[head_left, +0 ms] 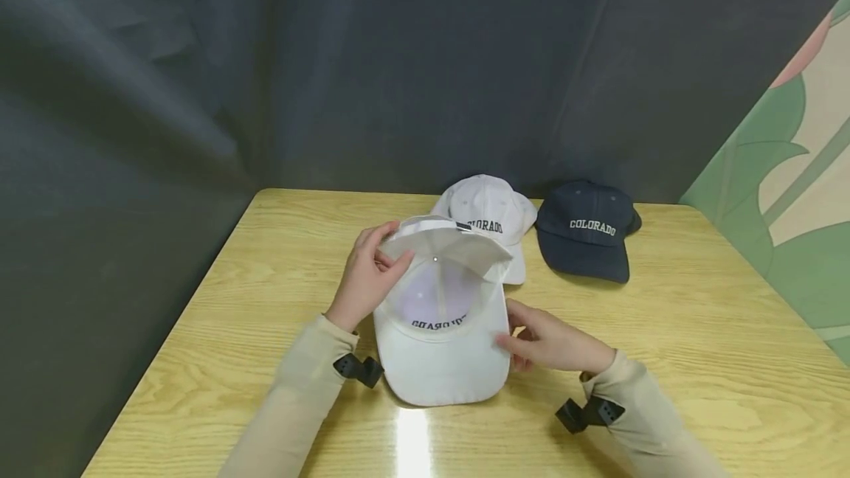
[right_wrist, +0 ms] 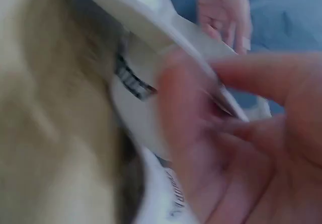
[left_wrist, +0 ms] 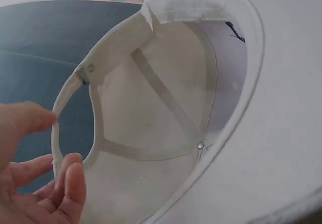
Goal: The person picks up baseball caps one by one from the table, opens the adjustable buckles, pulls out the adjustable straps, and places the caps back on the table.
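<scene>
A white baseball cap [head_left: 445, 371] is held up with its hollow inside facing me and its brim pointing down toward the near edge. Mirrored COLORADO lettering shows through its front panel. At the cap's back, my left hand [head_left: 368, 271] pinches the strap [left_wrist: 57, 133] beside the rear opening between thumb and fingers. My right hand [head_left: 547, 338] is at the right edge of the brim, its thumb on the near face and the fingers behind. The right wrist view, partly blurred, shows the thumb and fingers [right_wrist: 261, 78] on both sides of the cap's edge.
Behind the held cap, another white COLORADO cap [head_left: 488, 201] rests on the wooden table [head_left: 697, 316], partly hidden. A navy COLORADO cap [head_left: 587, 231] sits to its right. A dark curtain [head_left: 425, 72] hangs along the back and left, and a painted leaf panel [head_left: 797, 205] stands at right.
</scene>
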A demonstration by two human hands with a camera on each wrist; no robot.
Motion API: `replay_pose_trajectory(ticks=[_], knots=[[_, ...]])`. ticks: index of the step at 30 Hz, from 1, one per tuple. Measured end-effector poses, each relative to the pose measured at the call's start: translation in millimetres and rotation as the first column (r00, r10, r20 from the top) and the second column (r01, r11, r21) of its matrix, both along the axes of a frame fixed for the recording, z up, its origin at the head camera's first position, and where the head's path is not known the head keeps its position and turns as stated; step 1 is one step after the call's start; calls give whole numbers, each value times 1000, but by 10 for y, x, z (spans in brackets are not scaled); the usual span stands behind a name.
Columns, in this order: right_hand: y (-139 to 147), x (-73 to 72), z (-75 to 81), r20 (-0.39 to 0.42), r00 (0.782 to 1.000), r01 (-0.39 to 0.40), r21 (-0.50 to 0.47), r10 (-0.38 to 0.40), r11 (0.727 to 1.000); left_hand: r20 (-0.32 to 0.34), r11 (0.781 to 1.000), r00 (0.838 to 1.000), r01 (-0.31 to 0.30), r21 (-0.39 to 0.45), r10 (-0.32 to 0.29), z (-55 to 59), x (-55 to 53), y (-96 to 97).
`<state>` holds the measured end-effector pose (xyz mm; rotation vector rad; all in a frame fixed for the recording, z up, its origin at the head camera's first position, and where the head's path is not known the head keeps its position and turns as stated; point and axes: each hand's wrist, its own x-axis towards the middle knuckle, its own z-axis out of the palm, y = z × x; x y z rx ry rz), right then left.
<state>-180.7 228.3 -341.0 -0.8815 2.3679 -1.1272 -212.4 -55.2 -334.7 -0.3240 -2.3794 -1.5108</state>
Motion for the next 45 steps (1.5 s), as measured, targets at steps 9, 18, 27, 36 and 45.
replay_pose_trajectory(ticks=[9, 18, 27, 36, 45], knots=[[-158, -458, 353, -523, 809, 269, -74, -267, 960, 34, 999, 999, -39, -9, 40, -27, 1, -54], [-489, -703, 314, -651, 705, 264, -128, -282, 956, 62, 999, 998, -32, 17, 31, -53, 14, -55], [-447, -787, 223, -578, 697, 292, -311, -424, 904, -29, 999, 999, -38, -26, 37, 87, -120, 92], [-553, -906, 193, -540, 731, 278, -323, -417, 905, -63, 986, 994, 83, -143, -93, 256, -485, 385], [-607, -861, 198, -554, 738, 286, -261, -386, 922, -40, 972, 977, 202, -124, -208, 36, -455, 426]])
